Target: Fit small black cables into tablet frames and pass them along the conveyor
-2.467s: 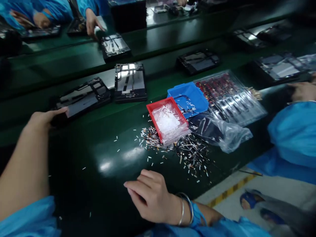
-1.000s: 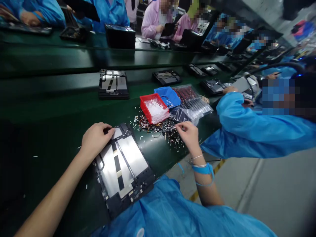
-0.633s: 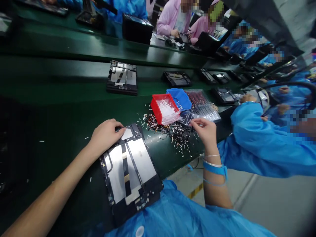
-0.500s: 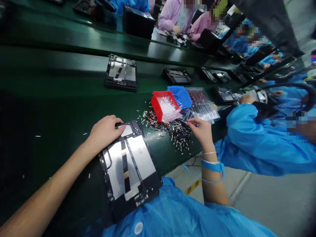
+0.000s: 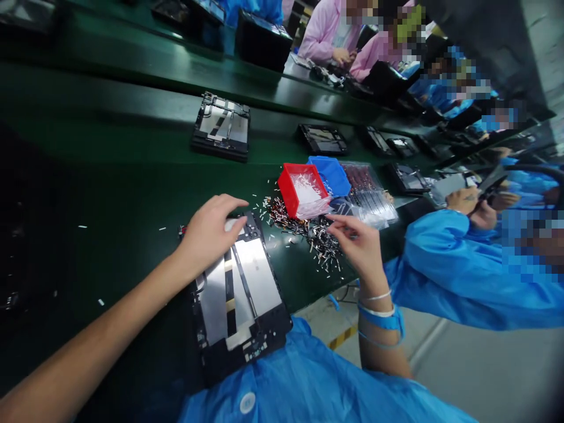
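Observation:
An opened tablet chassis [image 5: 247, 294] with silver plates and a black frame lies on the green bench in front of me. My left hand [image 5: 207, 235] rests flat on its upper left corner, fingers stretched out. My right hand [image 5: 359, 244] hovers over a pile of small loose parts [image 5: 308, 226], thumb and forefinger pinched on a tiny piece I cannot make out. A red bin [image 5: 302, 188] with white bits stands just beyond the pile.
A blue bin [image 5: 332, 173] and a clear tray of parts [image 5: 365, 185] sit behind the red bin. Other tablet chassis [image 5: 222, 123] lie along the conveyor. A co-worker in a blue coat [image 5: 462, 264] sits close on my right. More people work across the line.
My left hand pulled the chassis from the belt to the bench edge, and its fingers have now flattened. My right hand went to the parts pile and pinched there.

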Motion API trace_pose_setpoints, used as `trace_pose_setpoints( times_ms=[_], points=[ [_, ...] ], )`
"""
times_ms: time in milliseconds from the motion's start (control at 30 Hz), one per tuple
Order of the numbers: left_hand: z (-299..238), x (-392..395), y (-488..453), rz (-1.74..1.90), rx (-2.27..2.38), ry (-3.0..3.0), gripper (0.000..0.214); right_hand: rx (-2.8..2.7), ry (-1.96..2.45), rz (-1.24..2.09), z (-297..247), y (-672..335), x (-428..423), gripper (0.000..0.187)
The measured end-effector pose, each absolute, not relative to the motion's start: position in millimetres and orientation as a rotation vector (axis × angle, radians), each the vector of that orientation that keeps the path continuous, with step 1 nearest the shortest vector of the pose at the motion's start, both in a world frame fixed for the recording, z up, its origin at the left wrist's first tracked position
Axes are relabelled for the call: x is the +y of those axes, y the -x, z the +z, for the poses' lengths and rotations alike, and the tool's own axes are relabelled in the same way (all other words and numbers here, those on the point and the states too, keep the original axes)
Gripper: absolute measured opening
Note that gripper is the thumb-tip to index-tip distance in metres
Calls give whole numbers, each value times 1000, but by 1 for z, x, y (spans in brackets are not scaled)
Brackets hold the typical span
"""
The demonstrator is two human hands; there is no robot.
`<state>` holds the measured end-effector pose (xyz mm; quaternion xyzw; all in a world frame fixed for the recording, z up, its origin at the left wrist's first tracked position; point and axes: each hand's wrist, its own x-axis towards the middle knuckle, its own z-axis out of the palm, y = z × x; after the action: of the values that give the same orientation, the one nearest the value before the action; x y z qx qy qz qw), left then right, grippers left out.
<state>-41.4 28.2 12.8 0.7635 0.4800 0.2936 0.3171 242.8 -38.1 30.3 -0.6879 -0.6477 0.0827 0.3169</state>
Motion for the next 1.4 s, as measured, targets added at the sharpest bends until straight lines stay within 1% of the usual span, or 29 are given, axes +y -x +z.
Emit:
trace_pose_setpoints(
  times_ms=[100, 167, 233, 333, 567, 633, 767, 833, 900, 1000, 1067, 1133, 1267, 1400],
  points=[
    [11, 13, 28, 698, 938, -1607, 28, -2047, 1379, 79, 34, -201, -44, 22],
    [7, 6, 21, 560, 785, -1268, 33, -2219, 1179, -27, 33, -181, -42, 23],
    [1, 2, 15, 459, 696, -1041, 38, -2330, 1048, -112, 31, -169, -38, 26],
    [-4, 1, 12, 424, 650, -970, 34, -2360, 953, -187, 24, -163, -34, 26],
    [0, -2, 11, 590, 713, -1015, 12, -2143, 1112, -169, 18, -158, -32, 9],
    [2, -5, 11, 644, 755, -1066, 9, -2113, 1144, -137, 18, -154, -33, 8],
    [5, -7, 11, 752, 874, -1322, 15, -2103, 1180, -105, 19, -145, -35, 9],
    [4, -6, 12, 754, 894, -1278, 12, -2118, 1182, -109, 20, -147, -32, 10],
    [3, -4, 12, 712, 869, -1107, 5, -2093, 1229, -173, 20, -157, -20, 11],
    [1, 0, 13, 660, 817, -945, 16, -1876, 1491, -432, 19, -187, 7, 16],
    [1, 2, 14, 665, 805, -914, 23, -1795, 1648, -512, 19, -202, 20, 17],
    [1, 3, 15, 679, 801, -879, 29, -1845, 1614, -456, 20, -203, 21, 13],
    [1, 3, 15, 698, 790, -849, 35, -1976, 1363, -153, 21, -169, -3, 15],
    [4, 1, 15, 711, 793, -941, 37, -2042, 1330, -14, 19, -141, -19, 15]
  ],
)
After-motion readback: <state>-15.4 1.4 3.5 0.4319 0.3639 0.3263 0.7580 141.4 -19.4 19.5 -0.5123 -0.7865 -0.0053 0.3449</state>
